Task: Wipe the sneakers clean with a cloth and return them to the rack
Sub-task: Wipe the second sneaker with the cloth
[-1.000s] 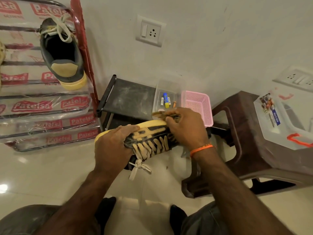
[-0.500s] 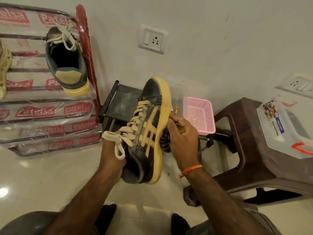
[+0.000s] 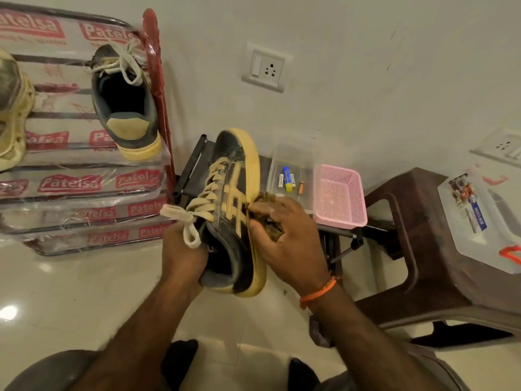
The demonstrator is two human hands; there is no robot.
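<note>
A black sneaker (image 3: 234, 198) with yellow stripes, laces and sole is held up in front of me, toe pointing away. My left hand (image 3: 183, 249) grips it at the heel and tongue side. My right hand (image 3: 284, 238) presses a bunched brownish cloth (image 3: 267, 213) against the sneaker's side near the sole. Its matching sneaker (image 3: 127, 103) sits heel-out on the upper shelf of the plastic-wrapped rack (image 3: 84, 182) at the left.
A pale shoe (image 3: 11, 114) lies at the rack's left edge. A low black stand (image 3: 191, 167) carries a clear tray with small items (image 3: 290, 176) and a pink basket (image 3: 338, 196). A brown stool (image 3: 417, 249) with a clear box (image 3: 485, 218) stands to the right.
The sneaker went from lying sideways to standing toe-up, then lowered slightly. My right hand moved up onto its side with the cloth.
</note>
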